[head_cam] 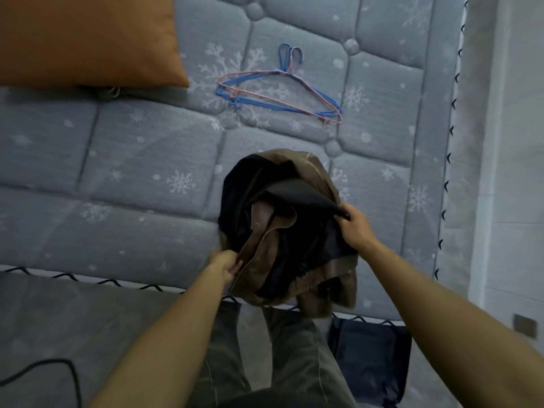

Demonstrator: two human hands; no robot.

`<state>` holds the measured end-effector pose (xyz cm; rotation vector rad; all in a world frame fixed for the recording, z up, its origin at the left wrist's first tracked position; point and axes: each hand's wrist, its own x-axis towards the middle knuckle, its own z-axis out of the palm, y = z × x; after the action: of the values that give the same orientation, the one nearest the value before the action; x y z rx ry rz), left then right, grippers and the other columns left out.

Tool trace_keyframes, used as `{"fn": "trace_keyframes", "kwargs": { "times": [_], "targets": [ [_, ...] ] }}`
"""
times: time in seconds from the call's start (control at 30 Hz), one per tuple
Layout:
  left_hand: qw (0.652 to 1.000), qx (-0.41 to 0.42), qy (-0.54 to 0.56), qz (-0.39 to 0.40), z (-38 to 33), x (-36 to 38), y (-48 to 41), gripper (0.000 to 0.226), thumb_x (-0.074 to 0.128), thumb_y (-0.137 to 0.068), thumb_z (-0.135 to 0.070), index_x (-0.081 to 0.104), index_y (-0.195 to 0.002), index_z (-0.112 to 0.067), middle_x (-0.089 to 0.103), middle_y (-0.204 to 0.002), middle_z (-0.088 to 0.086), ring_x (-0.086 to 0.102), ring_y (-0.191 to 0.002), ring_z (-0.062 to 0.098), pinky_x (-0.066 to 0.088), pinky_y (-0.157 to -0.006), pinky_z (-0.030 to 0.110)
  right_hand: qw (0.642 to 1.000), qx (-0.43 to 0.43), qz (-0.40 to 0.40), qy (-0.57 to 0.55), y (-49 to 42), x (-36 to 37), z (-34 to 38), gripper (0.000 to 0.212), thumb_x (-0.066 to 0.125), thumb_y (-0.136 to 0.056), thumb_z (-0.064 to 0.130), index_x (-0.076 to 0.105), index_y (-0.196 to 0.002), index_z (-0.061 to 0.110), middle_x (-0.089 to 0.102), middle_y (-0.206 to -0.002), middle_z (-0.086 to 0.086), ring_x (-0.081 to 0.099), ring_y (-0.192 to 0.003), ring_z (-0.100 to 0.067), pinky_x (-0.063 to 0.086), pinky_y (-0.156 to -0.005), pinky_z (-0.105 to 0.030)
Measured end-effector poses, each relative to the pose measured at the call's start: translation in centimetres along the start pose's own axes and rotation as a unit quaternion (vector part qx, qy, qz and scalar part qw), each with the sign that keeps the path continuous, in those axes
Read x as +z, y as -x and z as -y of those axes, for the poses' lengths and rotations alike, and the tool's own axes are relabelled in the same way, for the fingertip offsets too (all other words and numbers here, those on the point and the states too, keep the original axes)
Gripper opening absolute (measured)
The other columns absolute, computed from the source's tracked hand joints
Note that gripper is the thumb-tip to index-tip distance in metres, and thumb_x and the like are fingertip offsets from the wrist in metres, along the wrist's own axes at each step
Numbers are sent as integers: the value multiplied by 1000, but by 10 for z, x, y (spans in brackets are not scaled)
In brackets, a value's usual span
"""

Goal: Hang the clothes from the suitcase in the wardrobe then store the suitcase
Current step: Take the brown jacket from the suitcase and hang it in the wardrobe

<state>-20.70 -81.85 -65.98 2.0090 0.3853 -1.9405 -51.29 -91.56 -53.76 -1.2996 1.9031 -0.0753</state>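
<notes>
A brown leather jacket with a dark lining is bunched up over the near edge of a grey quilted mattress. My left hand pinches its left front edge by the zip. My right hand grips a dark flap of lining at the jacket's right side and lifts it. Further back on the mattress lie two wire hangers, one blue and one pink, stacked on each other. Neither the suitcase nor the wardrobe is in view.
An orange pillow lies at the far left of the mattress. A dark blue object sits on the floor by my legs, below the bed's edge. A black cable runs at the lower left. A pale wall borders the right.
</notes>
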Motion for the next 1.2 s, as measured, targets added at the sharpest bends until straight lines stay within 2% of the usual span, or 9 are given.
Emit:
{"fn": "trace_keyframes", "kwargs": {
  "times": [0.1,0.23,0.4,0.53,0.67,0.8,0.87,1.03,1.2],
  "targets": [
    [995,97,-24,-28,-14,-12,26,28,50,-98,11,61,-121,0,64,-92,16,54,-67,17,50,-41,19,996,22,-76,-40,4,-26,-10,14,50,-98,5,59,-90,12,61,-88,-9,58,-86,-31,41,-71,-41],
    [975,216,25,-41,-52,-19,66,41,55,-101,1,53,-142,-3,65,-102,11,57,-73,11,49,-51,18,983,53,-151,-93,12,-73,-23,13,45,-98,4,53,-88,5,56,-82,-12,54,-81,-33,38,-68,-43],
    [920,382,75,-47,-108,19,155,22,48,-106,-5,54,-127,-10,58,-110,8,58,-78,7,52,-73,24,973,66,-194,-109,27,-130,-57,15,44,-101,9,57,-94,11,59,-95,-12,57,-91,-34,46,-76,-45],
    [886,461,33,-13,-130,51,201,34,47,-105,-2,56,-136,-15,60,-121,-1,63,-102,12,53,-93,31,968,95,-190,-130,28,-150,-83,17,47,-104,15,59,-97,7,61,-100,-17,59,-94,-37,42,-74,-42],
    [896,440,-51,-33,-111,65,192,34,53,-102,-4,61,-133,-17,59,-124,3,62,-110,20,54,-93,37,973,130,-161,-105,30,-147,-93,12,51,-97,6,58,-107,7,62,-109,-19,55,-91,-32,42,-74,-37],
    [927,370,-50,-40,-60,69,160,21,54,-102,-6,64,-118,-14,67,-109,8,64,-96,20,54,-79,32,987,62,-139,-43,35,-129,-82,41,59,-89,4,55,-128,13,58,-121,-13,58,-110,-34,53,-90,-46],
    [943,327,-56,-37,-34,67,140,19,52,-102,-5,64,-115,-12,69,-109,11,66,-91,18,55,-82,34,990,18,-140,3,35,-117,-74,42,64,-87,9,57,-128,16,56,-125,-15,56,-115,-33,51,-97,-50],
    [967,239,-82,-45,9,62,97,20,48,-104,-9,64,-115,-11,67,-93,6,63,-83,16,54,-76,31,997,-48,-55,21,31,-83,-47,31,65,-90,14,60,-121,17,50,-123,-11,54,-108,-29,44,-88,-33],
    [972,222,-48,-68,3,48,73,15,51,-102,-17,64,-105,-11,62,-93,11,57,-78,20,51,-72,32,996,-86,-13,33,18,-47,-23,28,66,-90,15,60,-117,22,50,-122,-4,54,-112,-24,47,-97,-35]
  ]
}}
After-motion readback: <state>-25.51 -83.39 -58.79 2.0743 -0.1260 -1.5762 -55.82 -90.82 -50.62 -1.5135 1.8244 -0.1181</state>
